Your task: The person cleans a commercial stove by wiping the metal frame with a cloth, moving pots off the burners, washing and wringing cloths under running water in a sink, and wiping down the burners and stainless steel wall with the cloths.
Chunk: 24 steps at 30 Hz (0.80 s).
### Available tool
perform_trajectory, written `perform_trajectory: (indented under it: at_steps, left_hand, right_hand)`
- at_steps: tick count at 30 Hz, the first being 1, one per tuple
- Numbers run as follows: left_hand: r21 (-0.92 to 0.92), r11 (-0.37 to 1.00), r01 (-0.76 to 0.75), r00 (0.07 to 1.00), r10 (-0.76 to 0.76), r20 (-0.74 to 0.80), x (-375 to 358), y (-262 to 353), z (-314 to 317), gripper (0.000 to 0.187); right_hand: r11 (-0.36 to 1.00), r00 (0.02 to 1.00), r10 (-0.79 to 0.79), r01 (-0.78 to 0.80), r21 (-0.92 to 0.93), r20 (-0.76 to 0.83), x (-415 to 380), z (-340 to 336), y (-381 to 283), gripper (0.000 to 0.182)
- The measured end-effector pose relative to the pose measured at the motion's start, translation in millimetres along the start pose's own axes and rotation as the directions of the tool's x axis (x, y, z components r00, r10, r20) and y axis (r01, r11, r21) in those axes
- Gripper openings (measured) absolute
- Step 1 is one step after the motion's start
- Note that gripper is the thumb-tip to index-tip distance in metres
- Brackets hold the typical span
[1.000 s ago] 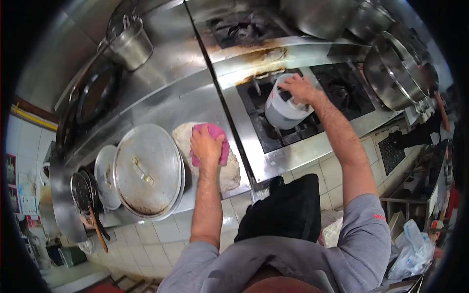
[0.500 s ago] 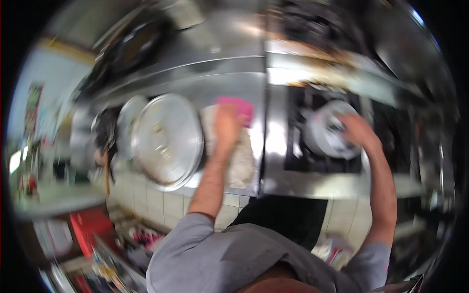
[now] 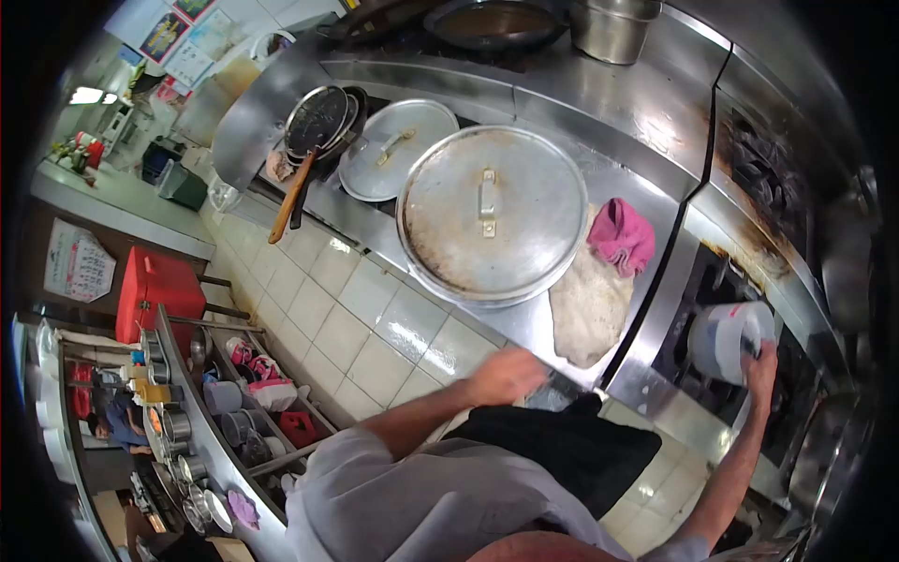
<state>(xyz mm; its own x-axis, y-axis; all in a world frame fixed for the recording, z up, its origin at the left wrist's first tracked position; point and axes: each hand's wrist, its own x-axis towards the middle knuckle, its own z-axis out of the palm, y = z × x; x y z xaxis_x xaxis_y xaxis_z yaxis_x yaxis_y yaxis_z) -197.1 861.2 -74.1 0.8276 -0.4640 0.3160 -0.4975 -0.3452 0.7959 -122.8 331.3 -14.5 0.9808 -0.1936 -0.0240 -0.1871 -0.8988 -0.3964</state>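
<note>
My right hand [image 3: 761,368] grips the rim of a white plastic bucket [image 3: 717,341], which is over the black stove grates at the right. Its thumb lies near a dark patch at the bucket's mouth. My left hand [image 3: 508,377] hovers near the steel counter's front edge, above a black cloth at my waist; its fingers are smeared by motion. Beyond it on the counter lie a crumpled pink cloth [image 3: 623,236] and a stained beige cloth [image 3: 590,307]. Left of these is a large round metal lid [image 3: 449,215] with a strap handle.
A smaller lid [image 3: 389,155] and pans with long handles [image 3: 316,122] stand farther left. At the back are a wok [image 3: 496,23] and a steel pot [image 3: 613,30]. A red box [image 3: 157,295] and shelves [image 3: 253,412] of pots stand across the tiled floor [image 3: 361,309].
My left hand has left the pink cloth and come back toward my body. My right hand stays at the bucket. The view has swung to the left.
</note>
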Motion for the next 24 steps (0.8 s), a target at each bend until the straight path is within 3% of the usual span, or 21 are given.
perform_trajectory:
  at_steps: [1, 2, 3, 4, 5, 6, 7, 8, 9, 11, 12, 13, 14, 15, 17, 19, 21, 23, 24]
  left_hand:
    - [-0.025, 0.997, 0.068, 0.997, -0.069, -0.035, -37.7, -29.9, -17.7, 0.014]
    - [0.091, 0.951, 0.294, 0.951, -0.282, -0.123, -78.1, -56.7, -40.4, 0.016]
    - [0.078, 0.961, 0.265, 0.922, -0.229, -0.312, -107.1, -81.4, -72.4, 0.016]
    - [0.049, 0.918, 0.393, 0.826, -0.330, -0.457, -118.4, -87.2, -102.5, 0.015]
    - [0.051, 0.787, 0.615, 0.678, -0.494, -0.544, -134.6, -115.9, -135.0, 0.013]
    - [-0.054, 0.855, 0.515, 0.606, -0.408, -0.683, -133.5, -119.7, -164.4, 0.015]
    - [-0.118, 0.820, 0.561, 0.505, -0.451, -0.735, -152.9, -152.2, -202.8, 0.016]
    - [-0.195, 0.849, 0.491, 0.414, -0.424, -0.806, -162.8, -176.7, -238.3, 0.017]
    - [-0.196, 0.835, 0.515, 0.332, -0.405, -0.852, -159.4, -176.4, -272.1, 0.018]
    - [-0.288, 0.826, 0.484, 0.157, -0.406, -0.900, -166.1, -210.2, -352.2, 0.020]
    - [-0.380, 0.812, 0.442, 0.079, -0.458, -0.886, -165.0, -211.4, -388.8, 0.020]
    - [-0.468, 0.797, 0.382, -0.008, -0.503, -0.864, -161.0, -208.3, -426.1, 0.021]
    - [-0.422, 0.815, 0.396, 0.007, -0.463, -0.886, -164.6, -215.4, -457.9, 0.023]
    - [-0.418, 0.762, 0.494, -0.030, -0.466, -0.884, -163.5, -219.7, -488.5, 0.026]
    - [-0.196, 0.756, 0.624, 0.049, -0.289, -0.956, -153.3, -233.2, -522.4, 0.031]
    - [-0.119, 0.781, 0.613, 0.180, -0.285, -0.941, -134.1, -233.3, -534.2, 0.034]
    - [-0.100, 0.773, 0.627, 0.219, -0.298, -0.929, -121.4, -264.0, -551.6, 0.037]
    - [-0.058, 0.762, 0.645, 0.279, -0.306, -0.910, -125.9, -297.7, -572.2, 0.039]
    - [0.184, 0.662, 0.727, 0.359, -0.138, -0.923, -129.6, -321.2, -581.2, 0.042]
  right_hand:
    - [0.997, 0.997, -0.025, 0.031, 0.077, -0.074, -0.3, 6.9, 19.9, 0.041]
    - [0.985, 0.988, 0.076, -0.053, 0.167, -0.134, 0.0, 7.7, 18.9, 0.042]
    - [0.984, 0.970, 0.090, -0.051, 0.173, -0.227, 1.5, 11.2, 39.6, 0.041]
    - [0.965, 0.966, 0.099, -0.035, 0.259, -0.239, 0.6, 5.8, 41.0, 0.040]
    - [0.948, 0.932, 0.249, -0.179, 0.264, -0.264, -1.3, -2.5, 26.5, 0.040]
    - [0.937, 0.862, 0.317, -0.218, 0.274, -0.396, -1.7, -0.4, 18.4, 0.041]
    - [0.922, 0.831, 0.371, -0.276, 0.272, -0.415, 2.9, 4.2, 32.6, 0.043]
    - [0.875, 0.769, 0.484, -0.414, 0.252, -0.417, -3.0, 0.8, 12.4, 0.043]
    - [0.863, 0.712, 0.504, -0.425, 0.272, -0.489, -6.1, -0.4, 3.4, 0.042]
    - [0.786, 0.607, 0.573, -0.218, 0.578, -0.550, -5.2, 3.9, 17.3, 0.040]
    - [0.617, 0.525, 0.711, -0.145, 0.773, -0.469, -11.8, -1.8, -8.9, 0.034]
    - [0.192, 0.628, 0.753, 0.073, 0.979, -0.195, 1.6, 8.8, 38.3, 0.025]
    - [-0.071, 0.711, 0.703, 0.091, 0.993, -0.015, 0.1, 7.8, 46.4, 0.020]
    - [-0.222, 0.776, 0.628, 0.108, 0.969, 0.057, 9.4, 18.2, 107.1, 0.022]
    - [-0.294, 0.738, 0.670, 0.161, 0.942, 0.083, -2.4, 19.1, 88.7, 0.025]
    - [-0.322, 0.644, 0.754, 0.196, 0.926, 0.126, -13.0, 22.9, 69.6, 0.025]
    - [-0.332, 0.555, 0.810, 0.169, 0.928, 0.189, -11.0, 22.8, 68.1, 0.028]
    - [-0.129, 0.568, 0.823, 0.210, 0.969, -0.014, -13.8, 31.1, 52.0, 0.032]
    - [-0.219, 0.729, 0.684, 0.204, 0.954, 0.001, -18.4, 30.3, 54.1, 0.032]
